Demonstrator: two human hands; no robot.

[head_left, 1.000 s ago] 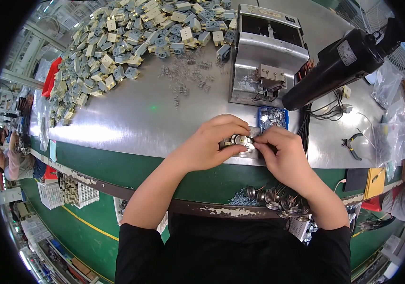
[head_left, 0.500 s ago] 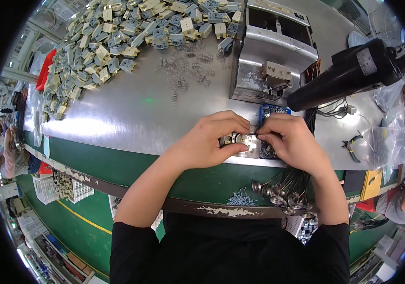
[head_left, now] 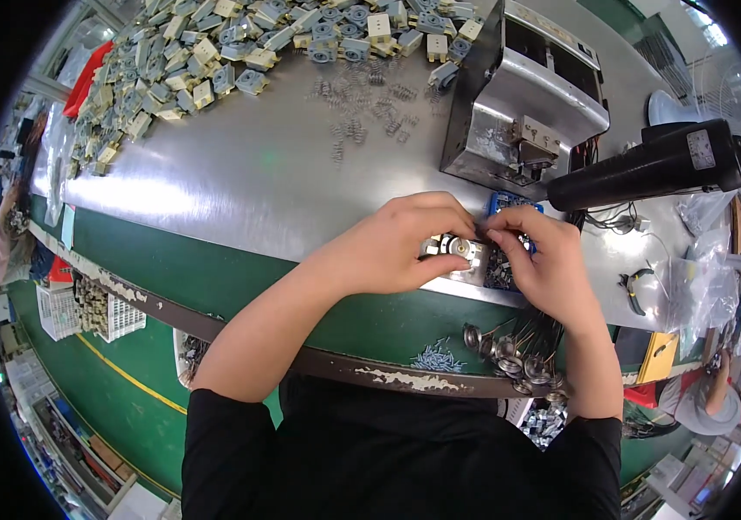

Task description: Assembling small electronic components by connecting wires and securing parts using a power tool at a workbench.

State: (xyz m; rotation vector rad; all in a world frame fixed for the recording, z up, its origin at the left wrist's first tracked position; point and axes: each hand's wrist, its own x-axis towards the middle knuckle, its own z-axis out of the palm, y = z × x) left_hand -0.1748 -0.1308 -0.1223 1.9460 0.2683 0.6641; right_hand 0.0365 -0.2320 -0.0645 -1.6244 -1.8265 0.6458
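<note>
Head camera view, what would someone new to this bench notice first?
First, the two hands meeting at the near edge of the steel table: the left hand and right hand pinch a small round metal part between them. Next, the big heap of grey and beige plastic pieces at the far left, then the black power tool hanging at right.

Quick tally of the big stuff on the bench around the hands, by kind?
Hands: 2, left hand and right hand, both on a small round metal part
Round metal part: 1
Grey metal machine: 1
Black power tool: 1
Blue tray: 1
Heap of small blocks: 1, too many to count
Total: 7
</note>
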